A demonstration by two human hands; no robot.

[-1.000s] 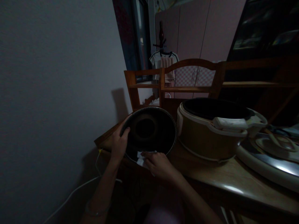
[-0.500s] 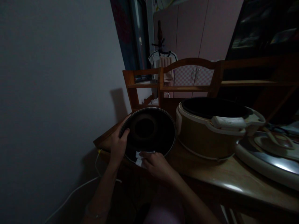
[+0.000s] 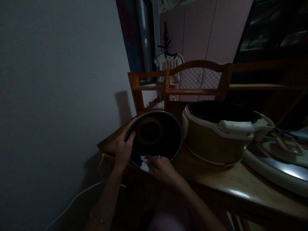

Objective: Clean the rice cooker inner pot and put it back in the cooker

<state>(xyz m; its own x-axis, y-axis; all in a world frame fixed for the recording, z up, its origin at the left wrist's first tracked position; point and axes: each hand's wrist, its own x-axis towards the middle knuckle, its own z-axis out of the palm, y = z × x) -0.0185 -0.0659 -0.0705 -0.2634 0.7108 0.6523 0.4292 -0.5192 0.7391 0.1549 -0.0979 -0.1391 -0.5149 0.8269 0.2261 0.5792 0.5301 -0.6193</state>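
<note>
A round black inner pot [image 3: 154,134] is tilted toward me at the left end of the desk. My left hand [image 3: 124,147] grips its left rim, thumb over the inside and the other fingers hidden behind the wall. Pinched in my right hand [image 3: 162,168] is a crumpled white cloth or tissue [image 3: 144,164], pressed against the inside near the lower rim. Just right of the pot stands the cooker body [image 3: 211,141], its top uncovered and its interior dark. Farther right lies a silver and cream cooker lid [image 3: 279,163].
The wooden desk [image 3: 216,179] has a raised shelf [image 3: 194,91] along its back. A wall [image 3: 60,80] rises close on the left, with a white cable [image 3: 79,194] hanging below. Clothes [image 3: 172,65] hang behind the shelf, before a pink wardrobe [image 3: 197,32].
The view has shifted very slightly. Both hands keep their holds on the pot and the white cloth or tissue, with hardly any movement visible.
</note>
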